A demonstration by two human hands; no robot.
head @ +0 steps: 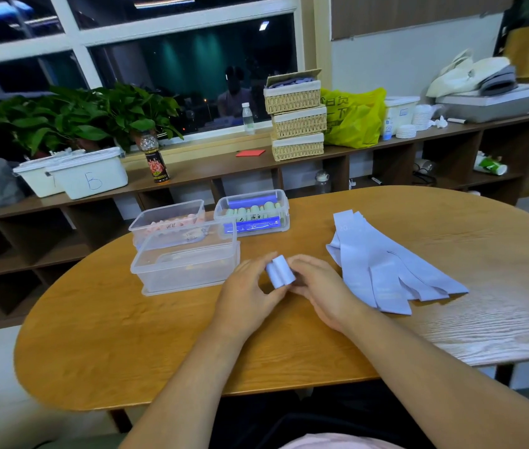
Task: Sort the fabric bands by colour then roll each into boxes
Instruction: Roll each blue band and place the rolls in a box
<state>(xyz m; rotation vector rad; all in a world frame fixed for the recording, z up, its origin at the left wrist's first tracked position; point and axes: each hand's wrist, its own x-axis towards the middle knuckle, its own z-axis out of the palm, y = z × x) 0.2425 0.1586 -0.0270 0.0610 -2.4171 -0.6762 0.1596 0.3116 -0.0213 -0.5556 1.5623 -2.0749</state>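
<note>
Hands: left hand (250,286) & right hand (318,286) together, squeezing purple roll (280,272).
Done: pink box (167,222), green box (251,212) have rolls.
Left: purple pile (386,267) at 3 o'clock; near box (185,267) looks empty.

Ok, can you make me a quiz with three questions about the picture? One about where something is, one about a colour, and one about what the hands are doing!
1. Where does the pile of flat bands lie?
A. In a box
B. On the table, to the person's right
C. On the shelf

2. What colour is the rolled band?
A. Light purple
B. Green
C. Pink

3. The nearest clear box is:
A. Full of rolls
B. Lidded
C. Open and apparently empty

Answers: 1 B, the pile rests on the table beside the right hand. 2 A, the roll held between the left hand and right hand is lilac. 3 C, no lid and no rolls show in it.
</note>
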